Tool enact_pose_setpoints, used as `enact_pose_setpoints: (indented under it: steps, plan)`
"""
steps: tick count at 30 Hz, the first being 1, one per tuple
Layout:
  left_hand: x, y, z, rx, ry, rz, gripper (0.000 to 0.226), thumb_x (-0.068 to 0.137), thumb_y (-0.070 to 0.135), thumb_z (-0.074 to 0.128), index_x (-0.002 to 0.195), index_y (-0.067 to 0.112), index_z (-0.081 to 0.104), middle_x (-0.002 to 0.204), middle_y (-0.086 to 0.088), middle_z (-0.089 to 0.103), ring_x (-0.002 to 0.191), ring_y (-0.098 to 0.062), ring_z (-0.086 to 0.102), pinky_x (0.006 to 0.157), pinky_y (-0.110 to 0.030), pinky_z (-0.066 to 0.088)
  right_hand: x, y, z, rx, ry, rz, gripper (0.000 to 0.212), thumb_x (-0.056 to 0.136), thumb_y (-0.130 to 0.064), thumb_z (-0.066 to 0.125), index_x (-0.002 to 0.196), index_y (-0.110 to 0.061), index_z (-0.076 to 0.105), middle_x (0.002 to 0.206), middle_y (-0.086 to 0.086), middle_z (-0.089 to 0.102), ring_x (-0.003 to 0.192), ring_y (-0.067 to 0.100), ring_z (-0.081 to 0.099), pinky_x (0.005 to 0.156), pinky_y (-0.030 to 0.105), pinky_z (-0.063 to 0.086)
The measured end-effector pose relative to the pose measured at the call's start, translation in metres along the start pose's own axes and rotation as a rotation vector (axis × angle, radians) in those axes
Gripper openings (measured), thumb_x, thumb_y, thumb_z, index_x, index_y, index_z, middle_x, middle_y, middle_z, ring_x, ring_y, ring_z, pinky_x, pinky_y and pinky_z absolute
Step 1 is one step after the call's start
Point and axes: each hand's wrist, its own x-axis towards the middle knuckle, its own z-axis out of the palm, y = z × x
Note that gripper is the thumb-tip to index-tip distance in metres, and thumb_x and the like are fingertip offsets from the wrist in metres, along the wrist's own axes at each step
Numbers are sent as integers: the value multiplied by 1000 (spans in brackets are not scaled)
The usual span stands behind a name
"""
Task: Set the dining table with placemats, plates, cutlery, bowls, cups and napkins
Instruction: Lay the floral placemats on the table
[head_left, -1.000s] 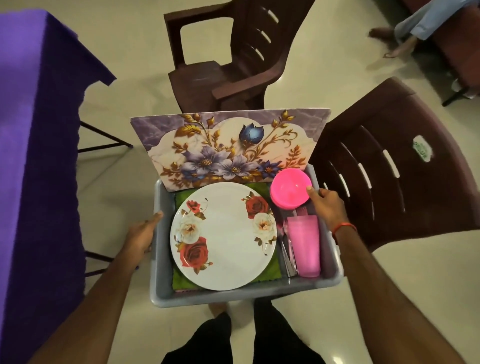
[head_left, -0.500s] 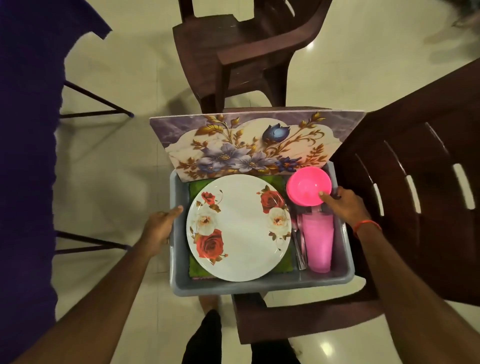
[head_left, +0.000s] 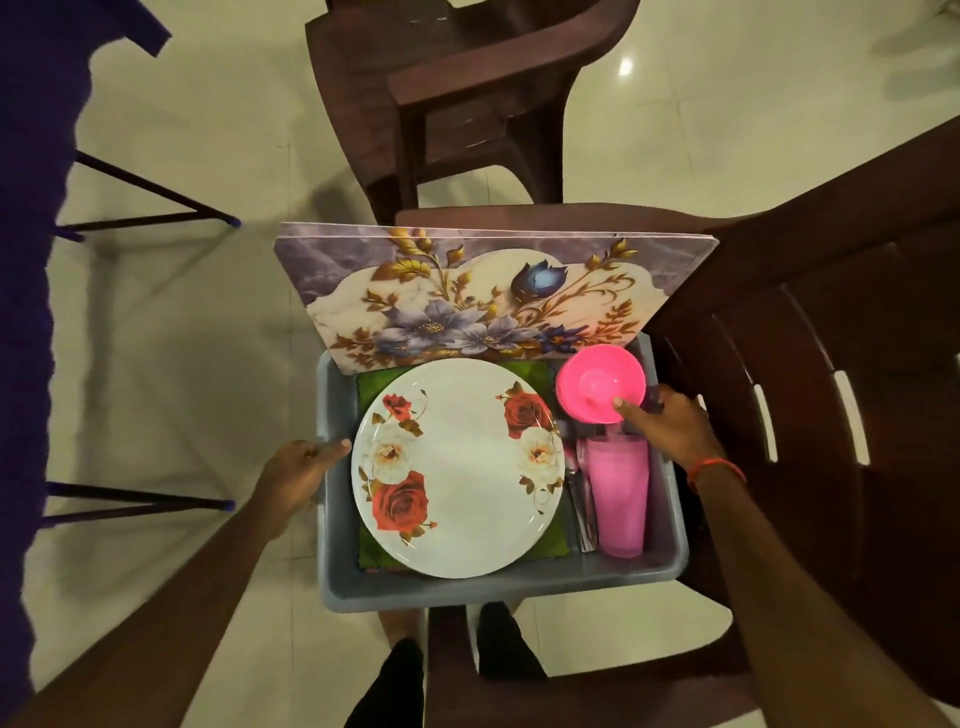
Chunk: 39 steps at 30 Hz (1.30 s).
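Here, left hand (head_left: 296, 478) grips left rim of grey tub (head_left: 332, 587), thumb hooked over edge. Right hand (head_left: 670, 431) curls round tub's right rim, thumb resting on pink bowl (head_left: 600, 382) in far right corner. Rose-printed plate (head_left: 457, 467) lies on green napkins (head_left: 374, 384) in tub's left part. Pink cups (head_left: 618, 499) lie along right wall, cutlery (head_left: 582, 509) between cups and plate. Floral placemats (head_left: 467, 296) lean at tub's far wall. Tub over brown chair (head_left: 810, 519) seat; contact unclear. Purple tablecloth (head_left: 21, 364) at left.
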Motion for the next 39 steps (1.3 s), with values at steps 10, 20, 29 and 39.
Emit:
enact_pose_setpoints:
  steps: [10,20,29,39]
  plan:
    - [-11,9,2,425,9,87,74,79,75,63,112,9,66,102,-10,71,87,-26,66,73,-38,52,8,-8,-18,-159,-5,-55,85,83,-49,77,149,-10,41,133,18,61,122,36,58,101,47,50]
    - [-23,93,-15,100,175,484,78,85,48,79,148,32,37,143,1,54,127,-28,57,100,-42,50,23,-93,-57,46,237,-209,56,88,-34,77,131,-8,52,125,10,63,101,21,62,78,25,44]
    - [-1,118,-19,-125,404,569,24,102,26,58,117,9,65,105,-9,72,90,-26,67,69,-21,49,28,-94,-51,84,375,-228,25,92,-14,67,117,-16,61,113,13,72,111,33,66,95,45,55]
    - [-23,84,-46,38,554,464,16,98,10,63,90,0,73,79,-17,71,75,-39,65,70,-45,51,-13,-102,-53,-171,488,-561,21,95,-8,64,116,-7,65,89,20,73,77,40,70,63,44,58]
